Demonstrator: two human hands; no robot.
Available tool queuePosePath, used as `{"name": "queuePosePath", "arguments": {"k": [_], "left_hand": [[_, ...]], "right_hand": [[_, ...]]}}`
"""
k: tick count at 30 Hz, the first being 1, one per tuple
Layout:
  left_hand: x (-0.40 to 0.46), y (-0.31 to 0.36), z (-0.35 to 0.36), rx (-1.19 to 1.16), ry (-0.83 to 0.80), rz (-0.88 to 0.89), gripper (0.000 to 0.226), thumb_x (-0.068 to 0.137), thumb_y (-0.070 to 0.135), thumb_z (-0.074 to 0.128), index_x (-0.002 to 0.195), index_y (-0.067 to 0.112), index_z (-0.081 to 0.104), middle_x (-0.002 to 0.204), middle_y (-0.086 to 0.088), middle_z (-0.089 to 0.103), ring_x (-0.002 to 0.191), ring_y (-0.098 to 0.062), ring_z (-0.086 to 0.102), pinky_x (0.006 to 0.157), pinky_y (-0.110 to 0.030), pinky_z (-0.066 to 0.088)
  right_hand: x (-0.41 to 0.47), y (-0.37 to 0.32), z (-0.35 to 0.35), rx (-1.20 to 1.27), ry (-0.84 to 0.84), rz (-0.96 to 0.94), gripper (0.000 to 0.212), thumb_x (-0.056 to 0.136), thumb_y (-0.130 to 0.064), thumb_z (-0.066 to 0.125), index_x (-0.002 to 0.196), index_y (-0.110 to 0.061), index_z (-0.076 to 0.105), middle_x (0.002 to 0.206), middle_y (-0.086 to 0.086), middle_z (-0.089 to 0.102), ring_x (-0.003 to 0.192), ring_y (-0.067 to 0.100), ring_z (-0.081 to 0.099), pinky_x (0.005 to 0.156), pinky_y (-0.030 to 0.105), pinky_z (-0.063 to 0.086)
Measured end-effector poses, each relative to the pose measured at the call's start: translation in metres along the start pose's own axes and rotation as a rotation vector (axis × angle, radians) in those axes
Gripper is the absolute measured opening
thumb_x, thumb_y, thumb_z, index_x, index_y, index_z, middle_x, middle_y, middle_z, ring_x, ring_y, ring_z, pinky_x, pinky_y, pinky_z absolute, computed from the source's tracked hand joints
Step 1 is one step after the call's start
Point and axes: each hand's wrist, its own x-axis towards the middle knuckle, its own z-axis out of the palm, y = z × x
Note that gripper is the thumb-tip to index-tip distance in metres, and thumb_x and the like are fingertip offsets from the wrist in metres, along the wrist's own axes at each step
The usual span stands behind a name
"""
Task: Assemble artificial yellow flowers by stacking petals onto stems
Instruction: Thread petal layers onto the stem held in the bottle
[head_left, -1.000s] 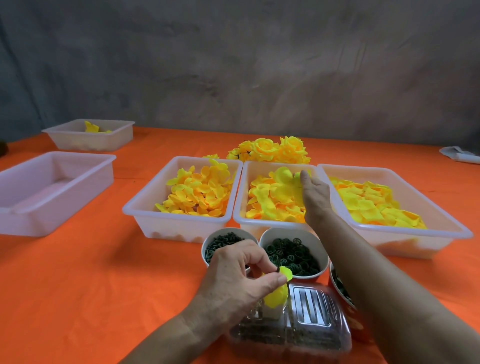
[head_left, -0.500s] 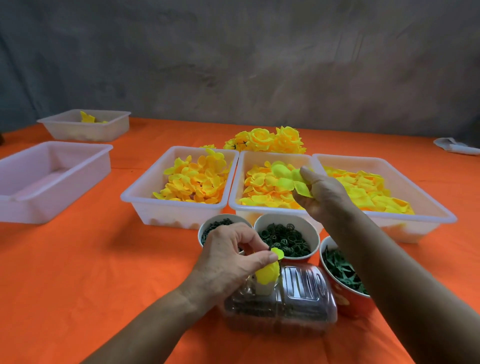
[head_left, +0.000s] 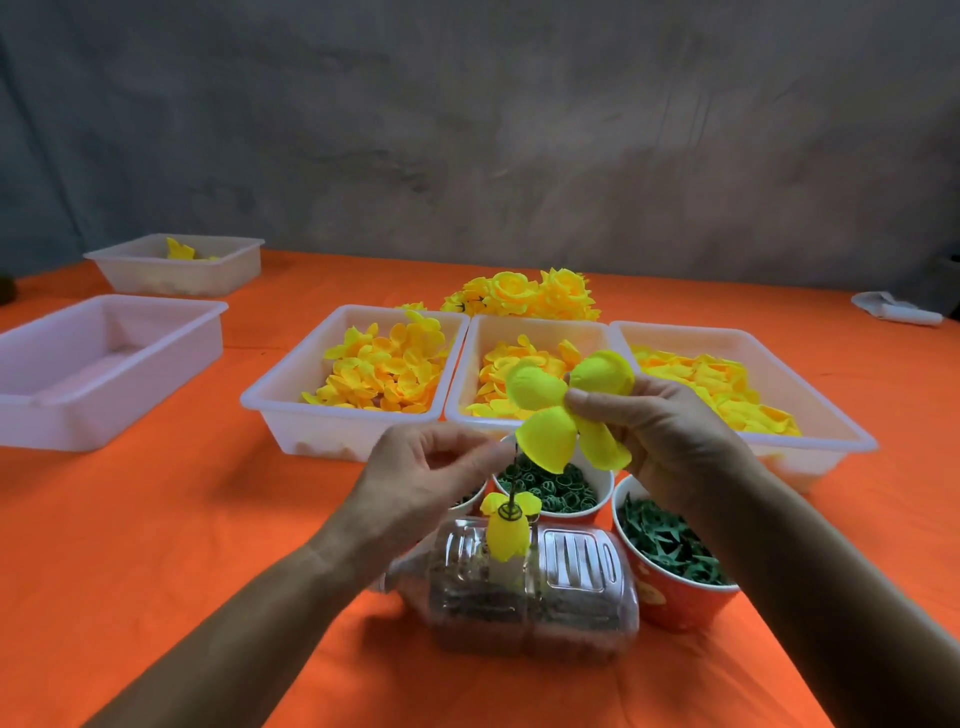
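Note:
My right hand pinches a yellow four-lobed petal piece by its centre, held up above the cups. My left hand pinches the top of a thin dark stem. Lower on that stem sit a small yellow bud with a green ring. The stem stands on a clear plastic bottle lying on its side. The petal piece hovers just above and to the right of the stem's tip, close to my left fingertips.
Three white trays of yellow petals stand behind: left, middle, right. Finished flowers lie beyond them. A cup of green rings and a red cup of green leaves flank the bottle. Two more white trays sit left.
My right hand lifted a petal piece out of the middle tray and brought it toward me above the stem. My left hand rose from the bud to the stem's top.

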Motion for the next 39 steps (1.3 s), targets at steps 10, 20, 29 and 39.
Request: {"name": "queuePosePath", "arguments": {"k": [10,20,29,39], "left_hand": [[0.019,0.047,0.003,-0.182,0.034,-0.073,0.039,0.05,0.047,0.077,0.072,0.014,0.075,0.065,0.002,0.069,0.058,-0.01,0.059,0.063,-0.025,0.05],[0.02,0.045,0.0,-0.318,0.085,-0.306,0.026,0.051,0.022,0.074,0.074,0.011,0.069,0.066,-0.002,0.069,0.058,-0.013,0.063,0.056,-0.026,0.055],[0.015,0.043,0.001,-0.337,0.014,-0.408,0.026,0.052,0.017,0.072,0.077,0.01,0.066,0.066,-0.004,0.07,0.054,-0.013,0.066,0.047,-0.023,0.053],[0.023,0.047,0.004,-0.324,-0.016,-0.461,0.034,0.051,0.02,0.071,0.084,0.011,0.065,0.065,-0.001,0.068,0.053,-0.012,0.065,0.046,-0.021,0.051]], "right_hand": [[-0.011,-0.018,0.029,-0.048,-0.146,-0.1,0.031,0.055,-0.012,0.074,0.084,-0.002,0.069,0.078,0.012,0.072,0.062,0.02,0.067,0.051,0.025,0.054],[-0.015,-0.012,0.024,-0.112,-0.217,0.055,0.044,0.055,-0.012,0.072,0.098,-0.004,0.071,0.094,0.015,0.073,0.078,0.024,0.071,0.075,0.037,0.058],[-0.017,-0.014,0.031,-0.114,-0.179,0.121,0.049,0.053,-0.008,0.071,0.1,0.002,0.066,0.096,0.018,0.072,0.077,0.026,0.07,0.072,0.038,0.057],[-0.011,-0.026,0.029,-0.214,-0.2,0.235,0.052,0.053,-0.019,0.072,0.102,-0.005,0.063,0.076,0.005,0.071,0.06,0.015,0.068,0.052,0.025,0.054]]}}
